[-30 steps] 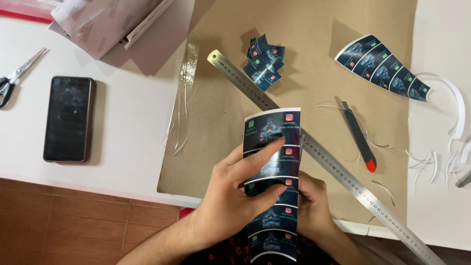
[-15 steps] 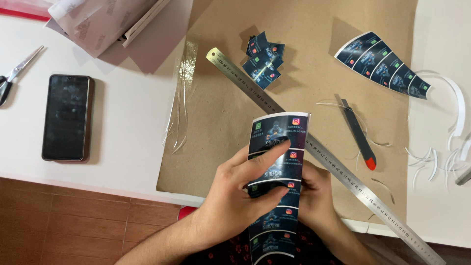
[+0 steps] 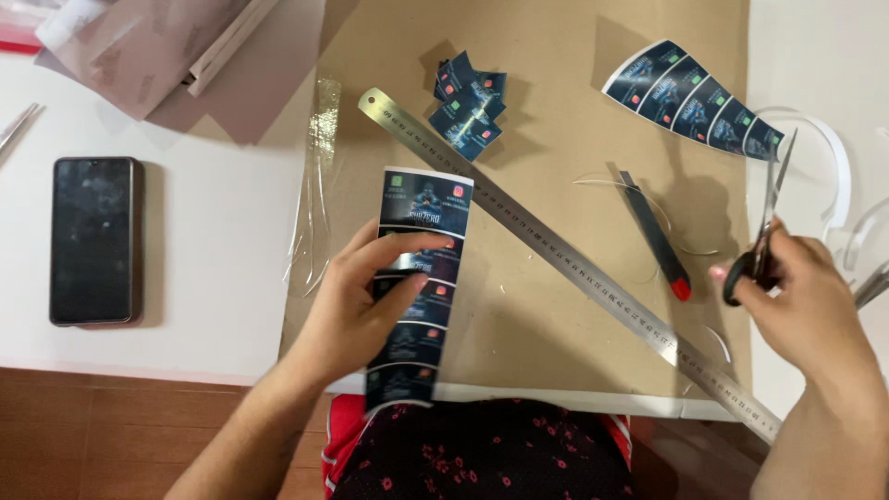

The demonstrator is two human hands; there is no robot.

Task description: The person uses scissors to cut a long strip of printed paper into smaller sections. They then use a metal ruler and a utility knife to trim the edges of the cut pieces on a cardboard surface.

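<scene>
Left hand [image 3: 356,310] pinches a long dark printed card strip [image 3: 417,278], uncut, held over the brown board [image 3: 556,56] near its front edge. Right hand [image 3: 801,301] is closed around the scissors [image 3: 764,231], blades pointing up, well apart from the strip. A pile of cut cards [image 3: 470,104] lies beyond the steel ruler [image 3: 556,250]; a second strip [image 3: 694,97] waits uncut. Judged roughly partway.

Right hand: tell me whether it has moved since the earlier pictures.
Yes. The right hand has left the printed strip and crossed the steel ruler rightwards, now gripping scissors.
</scene>
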